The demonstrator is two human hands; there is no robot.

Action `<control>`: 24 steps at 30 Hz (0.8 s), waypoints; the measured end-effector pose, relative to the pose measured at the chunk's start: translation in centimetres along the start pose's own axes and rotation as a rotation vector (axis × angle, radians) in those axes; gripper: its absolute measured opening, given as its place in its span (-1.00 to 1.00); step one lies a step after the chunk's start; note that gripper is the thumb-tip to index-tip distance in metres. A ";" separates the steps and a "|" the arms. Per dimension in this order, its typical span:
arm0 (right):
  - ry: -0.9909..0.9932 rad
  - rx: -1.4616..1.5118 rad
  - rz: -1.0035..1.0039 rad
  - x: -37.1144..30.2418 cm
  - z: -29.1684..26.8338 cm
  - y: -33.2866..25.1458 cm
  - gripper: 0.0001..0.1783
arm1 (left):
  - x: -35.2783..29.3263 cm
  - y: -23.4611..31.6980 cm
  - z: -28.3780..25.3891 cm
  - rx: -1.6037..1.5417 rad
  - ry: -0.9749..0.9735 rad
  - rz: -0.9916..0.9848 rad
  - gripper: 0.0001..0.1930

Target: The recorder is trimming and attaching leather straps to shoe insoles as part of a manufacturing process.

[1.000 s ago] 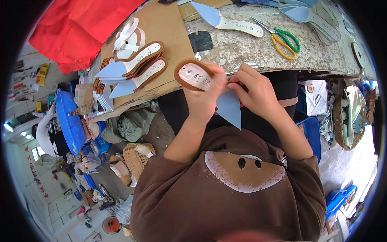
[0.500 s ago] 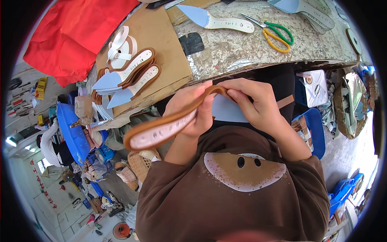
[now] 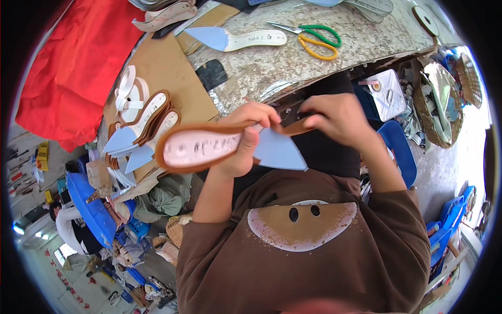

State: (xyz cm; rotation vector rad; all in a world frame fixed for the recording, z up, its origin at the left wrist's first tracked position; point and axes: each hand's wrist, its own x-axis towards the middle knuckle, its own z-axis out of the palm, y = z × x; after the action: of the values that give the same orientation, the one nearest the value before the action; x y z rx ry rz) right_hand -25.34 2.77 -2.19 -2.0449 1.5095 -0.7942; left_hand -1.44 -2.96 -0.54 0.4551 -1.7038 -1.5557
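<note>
In front of my chest, my left hand [image 3: 243, 136] grips a shoe insole [image 3: 204, 148] around its middle. The insole has a pale heel end, a light-blue pointed front and a brown strip running round its heel edge. Away from the insole, a loose end of the brown strip [image 3: 297, 127] stretches to my right hand [image 3: 337, 118]. That hand, slightly blurred, pinches the strip between thumb and fingers. Left of my hands, a stack of brown-edged insoles [image 3: 151, 118] lies on cardboard [image 3: 196, 104]. Another insole [image 3: 256, 39], without brown edging, rests farther back on the worktable.
Scissors [image 3: 316, 42] with green and yellow handles lie on the worktable [image 3: 251, 68]. Red cloth [image 3: 78, 68] hangs at the left, near a white strap coil [image 3: 130, 94]. Blue bins [image 3: 400, 152] and a white tray [image 3: 387, 94] stand to the right. A person [image 3: 73, 225] is far left.
The insole has turned flatter, showing its pale face and blue tip. My right hand has drawn away rightward with the strip end. The whole view has shifted, moving the table things left.
</note>
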 end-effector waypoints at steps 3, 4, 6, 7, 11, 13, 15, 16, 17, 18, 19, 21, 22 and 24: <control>0.092 -0.346 0.135 -3.4 -5.4 5.3 -0.59 | 0.3 0.3 -1.5 -0.125 -0.176 -0.180 -0.48; 0.161 -0.377 0.180 -5.2 -6.7 7.4 -0.56 | 0.2 -0.2 -2.4 -0.170 -0.271 -0.266 -0.49; 0.158 -0.279 0.319 -7.9 -8.2 9.9 -0.55 | 0.3 -0.5 -3.0 -0.222 -0.382 -0.396 -0.55; 0.118 -0.214 0.345 -8.3 -7.8 10.6 -0.55 | 0.3 -0.6 -3.0 -0.226 -0.387 -0.395 -0.55; -0.147 -0.292 0.334 -7.2 -5.6 11.7 -0.63 | 0.1 -1.9 -3.1 -0.077 -0.431 -0.546 -0.63; 0.146 -0.217 0.047 -4.2 -4.8 11.5 -0.71 | -0.4 -2.3 -2.9 -0.075 -0.143 -0.580 -0.67; 0.267 -0.311 -0.045 0.0 -4.9 10.7 -0.74 | -0.3 -3.3 -2.4 -0.042 -0.023 -0.519 -0.67; 0.265 -0.301 -0.054 1.9 -4.4 11.0 -0.74 | 0.0 -3.8 -2.1 -0.083 0.081 -0.492 -0.66; 0.244 -0.464 0.033 3.8 -3.9 11.4 -0.69 | 0.3 -4.2 -1.8 -0.124 0.183 -0.464 -0.64; 0.221 -0.623 0.118 5.3 -3.3 11.6 -0.57 | 0.7 -4.0 -1.1 -0.152 0.255 -0.456 -0.61; 0.220 -0.606 0.100 6.6 -2.8 11.3 -0.57 | 0.7 -3.9 -0.9 -0.144 0.305 -0.451 -0.60; 0.060 -0.714 0.224 8.8 -2.1 10.7 -0.38 | 0.7 -3.6 -0.8 -0.074 0.365 -0.405 -0.62; 0.102 -0.711 0.176 8.9 -2.0 11.1 -0.43 | 0.5 -3.7 -0.5 -0.069 0.408 -0.354 -0.65; 0.214 -0.742 0.007 8.8 -2.9 13.3 -0.46 | 0.4 -3.1 -0.1 -0.057 0.430 -0.321 -0.66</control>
State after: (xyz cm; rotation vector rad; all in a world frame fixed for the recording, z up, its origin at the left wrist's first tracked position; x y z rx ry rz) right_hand -34.47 -9.48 -7.60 -2.5137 2.1678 -0.4938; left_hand -2.28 -3.90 -3.41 0.9946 -1.2961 -1.5795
